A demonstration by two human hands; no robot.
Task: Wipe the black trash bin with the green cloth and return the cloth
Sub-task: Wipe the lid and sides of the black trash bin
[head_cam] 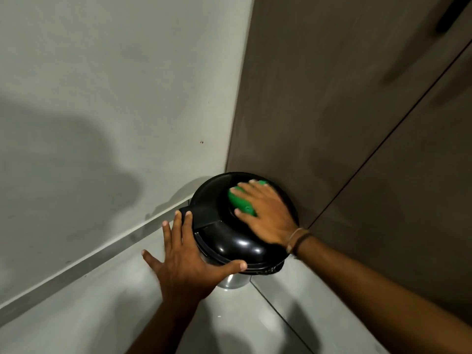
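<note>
Green cloth point(240, 201) under flat right hand point(268, 213).

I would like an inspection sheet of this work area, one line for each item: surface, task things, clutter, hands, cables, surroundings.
Surface: grey tiled floor, glossy; the bin stands on it in a corner.
Job's things: black trash bin, lid closed; green cloth lies on the lid under the right hand.
Clutter: nothing seen.
Hands: right hand presses the cloth onto the lid; left hand rests against the bin's side, fingers spread, thumb on the lid rim.
Cables: nothing seen.
Surroundings: grey wall and brown panel meet behind the bin; bands on the right wrist.
</note>
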